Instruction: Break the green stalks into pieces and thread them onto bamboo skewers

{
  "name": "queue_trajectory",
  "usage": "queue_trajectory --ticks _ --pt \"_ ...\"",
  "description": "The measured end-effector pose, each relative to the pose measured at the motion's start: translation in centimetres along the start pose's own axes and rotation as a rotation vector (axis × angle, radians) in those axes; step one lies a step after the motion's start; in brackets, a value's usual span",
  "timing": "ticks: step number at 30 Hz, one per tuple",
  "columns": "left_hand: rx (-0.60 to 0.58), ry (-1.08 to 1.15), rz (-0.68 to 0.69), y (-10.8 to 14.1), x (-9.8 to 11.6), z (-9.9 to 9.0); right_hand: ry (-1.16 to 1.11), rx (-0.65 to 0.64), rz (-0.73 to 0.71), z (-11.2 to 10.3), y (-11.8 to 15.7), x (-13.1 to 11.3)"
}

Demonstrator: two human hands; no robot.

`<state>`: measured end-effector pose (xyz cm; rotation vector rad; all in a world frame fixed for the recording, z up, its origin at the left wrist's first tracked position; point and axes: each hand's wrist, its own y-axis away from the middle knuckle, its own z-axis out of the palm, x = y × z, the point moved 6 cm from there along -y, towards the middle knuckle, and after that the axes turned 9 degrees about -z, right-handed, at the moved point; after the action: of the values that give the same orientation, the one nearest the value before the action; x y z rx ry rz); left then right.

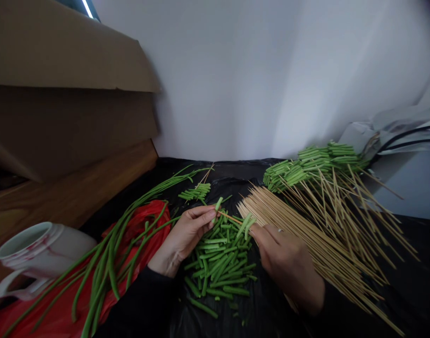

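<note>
My left hand (188, 230) pinches a short cut piece of green long bean (218, 203) between thumb and fingertips. My right hand (288, 263) is closed around a thin bamboo skewer (229, 216), whose tip reaches the bean piece at my left fingers. A few bean pieces (245, 226) sit side by side on that skewer, close to my right fingers. Whether the tip has gone through the pinched piece, I cannot tell. Below both hands lies a loose pile of cut bean pieces (222, 270). Bare bamboo skewers (299, 230) lie in a bundle under and beside my right hand.
Filled bean skewers (313, 164) are stacked at the back right, sticks pointing outward. A smaller filled group (195, 192) lies behind my left hand. Uncut long beans (112, 244) cross a red plastic bag (137, 230). A white mug (42, 253) and cardboard box (77, 84) stand left.
</note>
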<state>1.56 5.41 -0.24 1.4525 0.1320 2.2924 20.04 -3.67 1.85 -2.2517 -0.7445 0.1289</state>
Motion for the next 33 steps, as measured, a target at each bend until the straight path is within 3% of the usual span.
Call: queue_trajectory --ticks 10,17,24,33 --pt "-0.030 -0.083 0.050 0.09 0.14 0.37 -0.013 0.008 0.005 -0.11 -0.07 -0.04" --pt "0.040 -0.042 0.037 -0.02 0.21 -0.13 -0.020 0.016 -0.015 -0.39 -0.22 -0.37" --pt "-0.031 -0.051 0.016 0.07 -0.09 0.57 -0.033 0.038 -0.017 -0.56 -0.33 -0.68" --pt "-0.019 -0.055 -0.014 0.04 -0.69 0.65 -0.055 0.038 -0.008 -0.67 -0.35 -0.79"
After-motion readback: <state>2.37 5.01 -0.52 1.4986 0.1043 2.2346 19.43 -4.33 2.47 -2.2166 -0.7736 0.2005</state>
